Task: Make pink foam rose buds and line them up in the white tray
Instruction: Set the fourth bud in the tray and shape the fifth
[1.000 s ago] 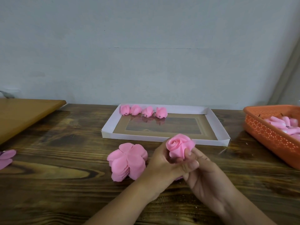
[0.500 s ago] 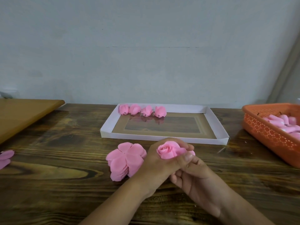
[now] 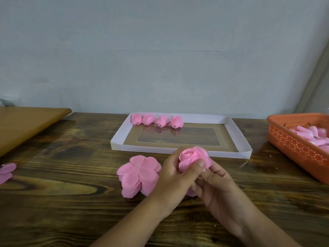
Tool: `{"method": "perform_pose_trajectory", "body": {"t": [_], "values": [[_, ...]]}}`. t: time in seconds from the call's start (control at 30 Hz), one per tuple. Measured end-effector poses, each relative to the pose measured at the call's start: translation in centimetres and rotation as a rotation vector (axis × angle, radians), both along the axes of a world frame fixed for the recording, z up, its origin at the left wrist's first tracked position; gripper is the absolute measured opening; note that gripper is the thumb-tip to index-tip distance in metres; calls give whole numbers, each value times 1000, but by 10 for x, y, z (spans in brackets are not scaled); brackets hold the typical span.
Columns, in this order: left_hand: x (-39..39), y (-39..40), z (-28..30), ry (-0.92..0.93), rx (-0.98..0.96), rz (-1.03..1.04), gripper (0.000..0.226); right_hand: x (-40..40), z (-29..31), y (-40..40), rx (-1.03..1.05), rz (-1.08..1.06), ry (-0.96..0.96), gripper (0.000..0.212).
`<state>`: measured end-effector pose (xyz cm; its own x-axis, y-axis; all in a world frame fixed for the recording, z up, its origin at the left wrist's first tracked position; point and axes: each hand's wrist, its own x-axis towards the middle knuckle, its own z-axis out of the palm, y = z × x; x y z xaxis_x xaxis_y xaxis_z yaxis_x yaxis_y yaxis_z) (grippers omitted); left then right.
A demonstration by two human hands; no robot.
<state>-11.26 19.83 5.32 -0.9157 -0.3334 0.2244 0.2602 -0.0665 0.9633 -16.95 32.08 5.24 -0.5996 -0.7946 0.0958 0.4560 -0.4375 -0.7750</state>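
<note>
Near the tray (image 3: 178,152), the bud (image 3: 193,157) has perhaps risen.

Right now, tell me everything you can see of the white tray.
The white tray is a shallow rectangle with low folded walls, apparently of thin card; its floor shows a brown border around a glossy, reflective centre. It lies flat on the wooden table near the wall, beyond both hands, neither touching it. Four pink rose buds lie in a row along its far edge, from the left corner; the rest of the floor is bare.
</note>
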Motion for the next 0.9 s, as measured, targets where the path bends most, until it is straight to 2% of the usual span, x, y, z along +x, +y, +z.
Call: {"method": "perform_pose_trajectory", "body": {"t": [0.2, 0.4, 0.57, 0.77, 0.9], "values": [[0, 1, 0, -16, 10, 4, 33, 5, 1, -2, 71, -35, 109, 44], [3, -3, 9, -31, 141, -32, 34, -2, 5, 2, 117, 52, 37, 45], [5, -3, 14, -14, 119, -125, 43, -3, 10, 3, 303, 107, 87, 28], [7, -3, 17, -10, 130, -182, 35, -4, 11, 8, 275, 263, 67, 25], [10, -3, 19, -20, 120, -202, 33, -2, 6, 7, 249, 221, 106, 18]]}}
